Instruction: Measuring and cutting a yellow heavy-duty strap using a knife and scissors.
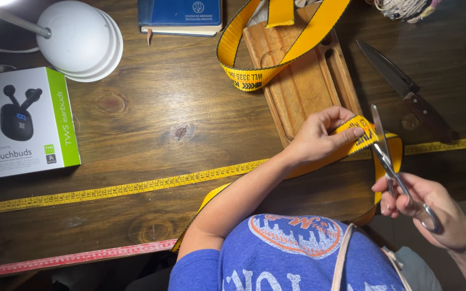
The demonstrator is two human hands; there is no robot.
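Strap (363,136), yellow with black print, is pinched between the thumb and fingers of the left hand (319,134), just over the near end of the wooden board (297,81). Its long run goes left and down toward the body; another loop lies across the board's far end. Right hand (432,207) is clenched through the handles of the scissors (389,156), blades pointing away and meeting the strap immediately right of the left fingers. One strap, one pair of scissors, one knife (405,89), one board, two measuring tapes: yellow (136,187) and red (82,257). One earbud box (25,121), lamp (82,37) and blue book (180,15) rest further left.
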